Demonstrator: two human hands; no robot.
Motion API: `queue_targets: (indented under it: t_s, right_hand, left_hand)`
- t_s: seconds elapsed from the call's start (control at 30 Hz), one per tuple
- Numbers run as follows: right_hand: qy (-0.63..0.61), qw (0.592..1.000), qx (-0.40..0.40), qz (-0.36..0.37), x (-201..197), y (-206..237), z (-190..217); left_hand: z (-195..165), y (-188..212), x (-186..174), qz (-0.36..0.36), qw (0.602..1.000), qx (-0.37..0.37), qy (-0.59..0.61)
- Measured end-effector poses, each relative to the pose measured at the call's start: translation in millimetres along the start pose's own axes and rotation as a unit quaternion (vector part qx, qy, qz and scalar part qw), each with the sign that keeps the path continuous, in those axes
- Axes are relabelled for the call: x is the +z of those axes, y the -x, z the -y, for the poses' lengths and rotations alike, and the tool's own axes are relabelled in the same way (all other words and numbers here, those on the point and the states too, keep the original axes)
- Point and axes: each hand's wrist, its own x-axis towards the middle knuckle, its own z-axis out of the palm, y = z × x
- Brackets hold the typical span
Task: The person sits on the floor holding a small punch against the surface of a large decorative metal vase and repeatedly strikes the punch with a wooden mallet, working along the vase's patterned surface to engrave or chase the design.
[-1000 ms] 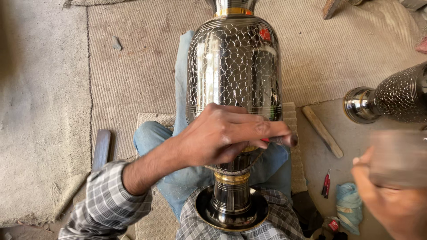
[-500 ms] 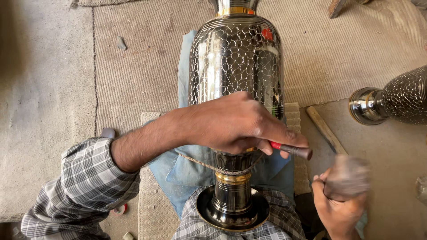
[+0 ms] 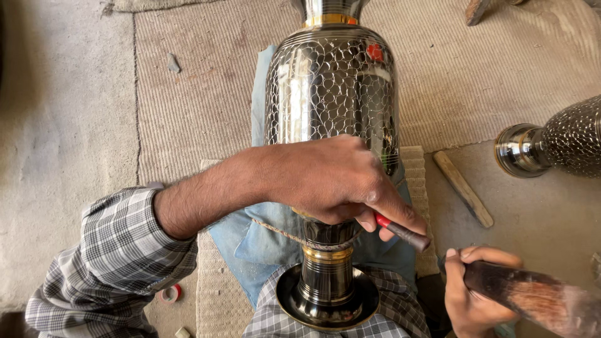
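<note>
Plainly, the large dark engraved metal vase (image 3: pixel 330 100) with brass bands lies on its side across the lap, its long axis running straight away from the body, foot (image 3: pixel 327 299) nearest and neck farthest. The left hand (image 3: pixel 332 181) rests over the lower belly of the vase, fingers curled tight around a slim steel chisel with a red collar (image 3: pixel 404 231), whose shaft sticks out to the right and slightly down, toward the other hand. The right hand (image 3: pixel 472 297) sits low and right of the vase foot, fist closed on a dark wooden mallet (image 3: pixel 538 300), its blurred head just beside the chisel's outer end, not touching.
</note>
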Motion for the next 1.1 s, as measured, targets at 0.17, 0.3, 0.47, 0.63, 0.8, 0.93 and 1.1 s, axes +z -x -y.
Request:
queue_targets:
  t_s: [0.17, 0.3, 0.47, 0.63, 0.8, 0.93, 1.1]
  right_hand:
    - [0.027, 0.998, 0.008, 0.053, 8, -1, 3]
    - [-0.028, 0.998, 0.041, 0.043, 9, 1, 7]
    - [-0.240, 0.962, 0.115, -0.062, 4, 5, 13]
    - [-0.080, 0.996, 0.028, -0.016, -4, 2, 9]
    - [-0.056, 0.998, 0.030, 0.023, -3, -15, 8]
    - [0.007, 0.997, -0.035, 0.064, -6, -41, 17]
    - [0.116, 0.964, -0.202, 0.127, -17, -77, 18]
  left_hand:
    - [6, 0, 8, -0.095, 0.995, -0.019, 0.001]
    - [7, -4, 7, -0.147, 0.987, 0.046, -0.037]
    - [3, -11, -7, -0.007, 1.000, -0.014, 0.018]
    - [1, -16, -13, 0.032, 0.999, -0.007, 0.030]
    - [1, -5, -3, -0.027, 0.999, -0.015, 0.033]
    - [-4, 7, 10, -0.119, 0.991, -0.041, -0.042]
    - [-16, 21, 21, -0.221, 0.968, -0.097, -0.065]
